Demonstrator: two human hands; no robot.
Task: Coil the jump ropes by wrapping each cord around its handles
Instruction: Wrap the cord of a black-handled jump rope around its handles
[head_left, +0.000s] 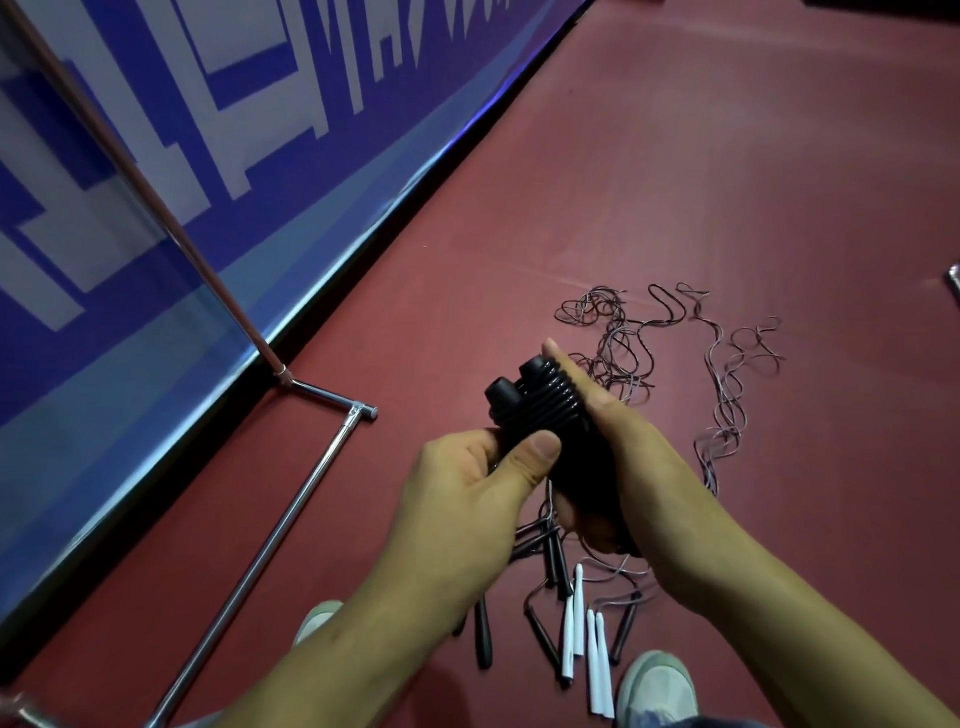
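Observation:
Two black jump-rope handles (540, 410) are held side by side in mid-air, with black cord wound tightly in several turns around them. My left hand (467, 493) grips the bundle from the left, thumb pressed on the coils. My right hand (613, 457) wraps around its right side and lower end, fingers along the handles. Loose cords (670, 358) lie tangled on the red floor beyond my hands. Below my hands, several black handles (483, 634) and white handles (584, 639) lie on the floor.
A blue and white banner (208, 156) runs along the left on a chrome stand (291, 514) whose foot lies on the red floor (727, 182). My two light shoes (657, 686) show at the bottom. A small object (955, 286) sits at the right edge.

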